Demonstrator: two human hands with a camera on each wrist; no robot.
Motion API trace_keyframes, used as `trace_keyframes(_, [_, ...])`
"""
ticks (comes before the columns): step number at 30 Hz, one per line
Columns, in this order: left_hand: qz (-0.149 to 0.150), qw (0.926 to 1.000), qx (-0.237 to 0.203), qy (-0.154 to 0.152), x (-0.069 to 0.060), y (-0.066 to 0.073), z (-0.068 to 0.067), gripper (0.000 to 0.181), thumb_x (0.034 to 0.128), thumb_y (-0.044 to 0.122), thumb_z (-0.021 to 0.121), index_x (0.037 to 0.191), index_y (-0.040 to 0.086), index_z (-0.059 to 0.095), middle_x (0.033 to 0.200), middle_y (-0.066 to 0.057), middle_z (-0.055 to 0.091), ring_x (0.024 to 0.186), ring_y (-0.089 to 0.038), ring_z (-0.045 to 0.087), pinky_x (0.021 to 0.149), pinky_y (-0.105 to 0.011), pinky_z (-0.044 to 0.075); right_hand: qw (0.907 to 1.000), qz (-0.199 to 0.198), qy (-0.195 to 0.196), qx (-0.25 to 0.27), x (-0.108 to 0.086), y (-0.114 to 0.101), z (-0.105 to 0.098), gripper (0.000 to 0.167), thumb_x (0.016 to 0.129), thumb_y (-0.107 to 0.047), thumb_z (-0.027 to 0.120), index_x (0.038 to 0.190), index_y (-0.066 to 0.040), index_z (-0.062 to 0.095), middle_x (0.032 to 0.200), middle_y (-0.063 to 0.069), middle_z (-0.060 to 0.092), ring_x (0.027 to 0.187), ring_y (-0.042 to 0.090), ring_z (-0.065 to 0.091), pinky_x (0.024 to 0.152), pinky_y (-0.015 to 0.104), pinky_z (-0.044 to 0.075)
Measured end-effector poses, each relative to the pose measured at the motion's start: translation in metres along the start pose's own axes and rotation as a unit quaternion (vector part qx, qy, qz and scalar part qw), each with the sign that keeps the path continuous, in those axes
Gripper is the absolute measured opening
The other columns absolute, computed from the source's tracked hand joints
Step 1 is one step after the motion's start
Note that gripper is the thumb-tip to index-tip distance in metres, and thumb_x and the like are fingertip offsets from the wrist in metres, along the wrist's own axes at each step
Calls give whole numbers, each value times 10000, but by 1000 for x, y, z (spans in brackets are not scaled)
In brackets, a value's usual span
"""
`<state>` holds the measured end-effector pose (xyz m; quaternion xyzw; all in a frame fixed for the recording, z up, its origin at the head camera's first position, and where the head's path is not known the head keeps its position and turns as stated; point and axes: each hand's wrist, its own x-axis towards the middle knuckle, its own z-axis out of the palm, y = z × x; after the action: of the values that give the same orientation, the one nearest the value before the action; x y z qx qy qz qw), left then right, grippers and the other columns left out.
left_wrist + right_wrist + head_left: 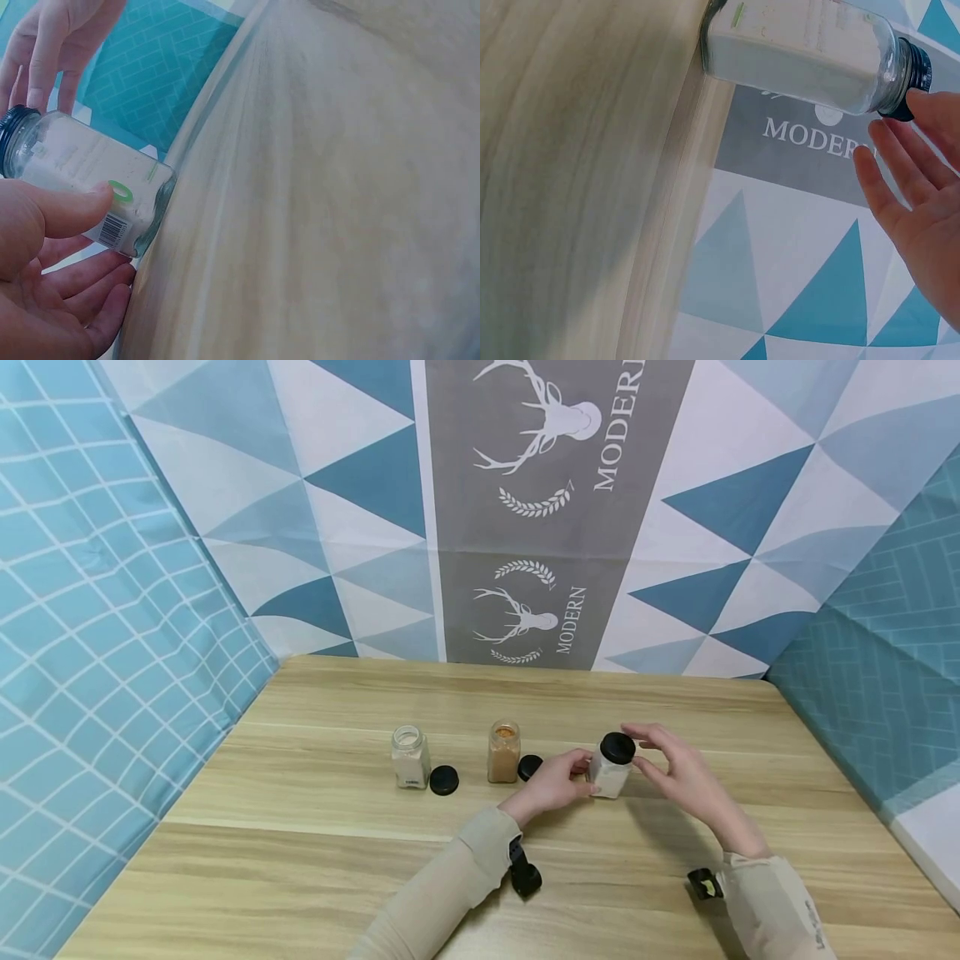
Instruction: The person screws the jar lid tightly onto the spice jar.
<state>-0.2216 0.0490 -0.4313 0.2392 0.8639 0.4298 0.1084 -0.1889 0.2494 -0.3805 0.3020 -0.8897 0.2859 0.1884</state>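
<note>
Right of the orange-powder jar (503,760), the left hand (553,787) is gripping the capped jar (611,779) between thumb and fingers. Farther right of that landmark, the right hand (681,774) is spanning its black lid (618,747), fingers loose and parted.

Left hand (555,782) curled, right hand (681,775) splayed

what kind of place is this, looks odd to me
Probably an indoor filming or demo setup, though a dressed-up kitchen corner is possible: a wood-grain table stands against a creased deer-print backdrop, with a blue checked sheet hung at one side.
</note>
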Motion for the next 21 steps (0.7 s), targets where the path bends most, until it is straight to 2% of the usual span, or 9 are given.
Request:
trace_keyframes(3, [-44, 10000, 22, -13, 0, 0, 0, 445, 838, 215, 659, 1250, 125, 517, 1193, -68, 595, 1099, -167, 552, 909, -250, 437, 9996, -100, -242, 104, 2, 0, 0, 545, 815, 75, 603, 1324, -36, 444, 1269, 118, 532, 1102, 227, 531, 888, 226, 434])
trace_keyframes(7, [-88, 10000, 44, -10, 0, 0, 1, 457, 838, 223, 659, 1262, 135, 510, 1198, -60, 593, 1097, -153, 553, 904, -243, 438, 9988, -110, -424, 232, 3, 0, 1, 601, 837, 69, 578, 1381, -87, 377, 1301, 107, 517, 1174, 185, 490, 936, 134, 373])
trace_keyframes(14, [-132, 9999, -20, 62, -1, 2, 2, 452, 835, 217, 663, 1253, 133, 515, 1185, -62, 600, 1084, -161, 560, 892, -252, 447, 9990, -1, -131, 433, 0, 0, 4, 538, 809, 85, 607, 1309, -38, 451, 1228, 104, 565, 1040, 237, 561, 902, 143, 398])
trace_keyframes(21, [-133, 9998, -24, 167, -3, 3, 3, 472, 829, 202, 669, 1265, 118, 506, 1188, -73, 600, 1088, -171, 563, 886, -252, 450, 9996, 5, 133, 229, 0, -3, 6, 460, 771, 95, 643, 1200, -21, 521, 1148, 108, 598, 1005, 241, 567, 859, 149, 403])
